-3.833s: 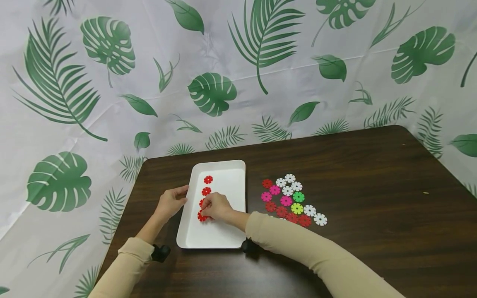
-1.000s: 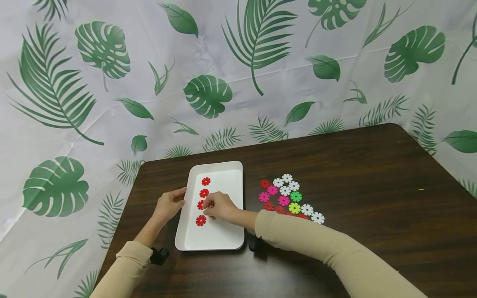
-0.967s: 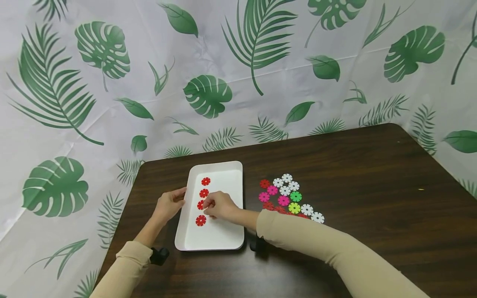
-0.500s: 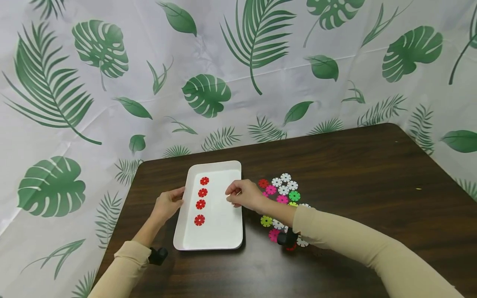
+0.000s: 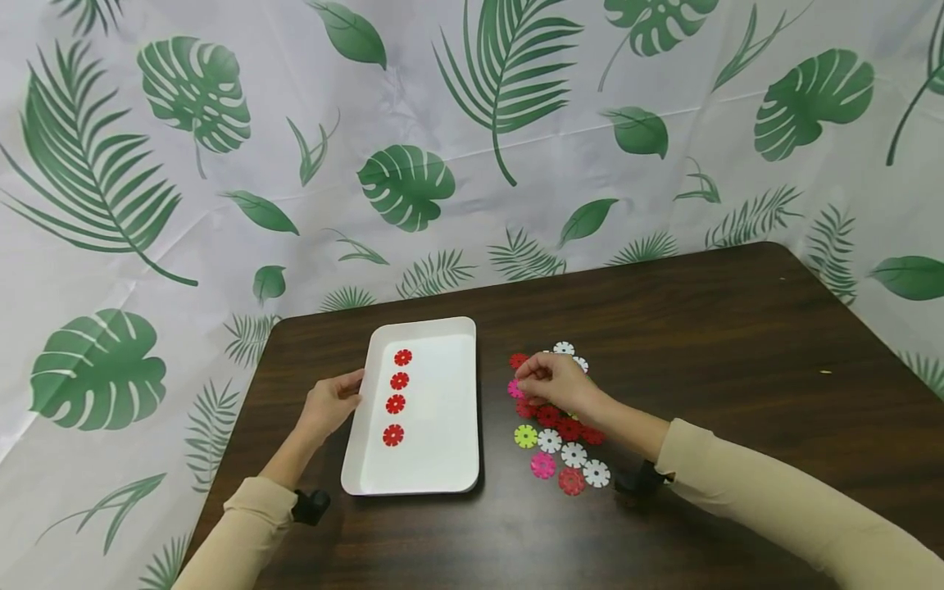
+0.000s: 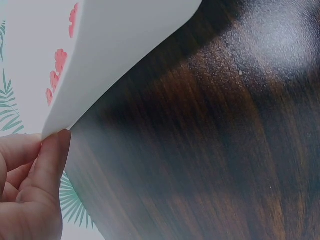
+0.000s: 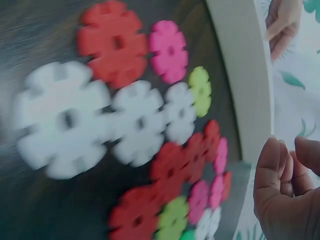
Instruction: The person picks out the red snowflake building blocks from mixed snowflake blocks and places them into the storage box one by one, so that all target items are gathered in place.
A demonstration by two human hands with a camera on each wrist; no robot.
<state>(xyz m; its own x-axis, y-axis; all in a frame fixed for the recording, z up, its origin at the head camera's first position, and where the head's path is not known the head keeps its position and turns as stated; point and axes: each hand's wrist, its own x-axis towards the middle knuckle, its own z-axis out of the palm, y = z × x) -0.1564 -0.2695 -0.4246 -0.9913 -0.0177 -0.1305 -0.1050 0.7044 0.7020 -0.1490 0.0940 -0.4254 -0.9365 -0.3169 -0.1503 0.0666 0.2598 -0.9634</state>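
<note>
A white tray [image 5: 442, 442] lies on the dark table with several red flower-shaped discs [image 5: 395, 403] in a column along its left side. My left hand [image 5: 333, 401] holds the tray's left rim; in the left wrist view the thumb [image 6: 52, 150] presses against the tray's edge [image 6: 125, 40]. My right hand [image 5: 549, 381] hovers over a loose pile of red, pink, white and green discs [image 5: 568, 428] right of the tray. Its fingers [image 7: 280, 170] are loosely curled with nothing between them. The blurred discs [image 7: 135, 125] lie just below the right hand.
More discs lie scattered toward me: a yellow-green one [image 5: 526, 436], white ones [image 5: 573, 454], a pink one [image 5: 542, 465] and a red one [image 5: 571, 481]. A leaf-print cloth [image 5: 472, 164] hangs behind the dark wooden table [image 5: 737, 369].
My right hand left the tray and moved right to the disc pile. Some discs now lie nearer to me. The left hand stayed on the tray's rim.
</note>
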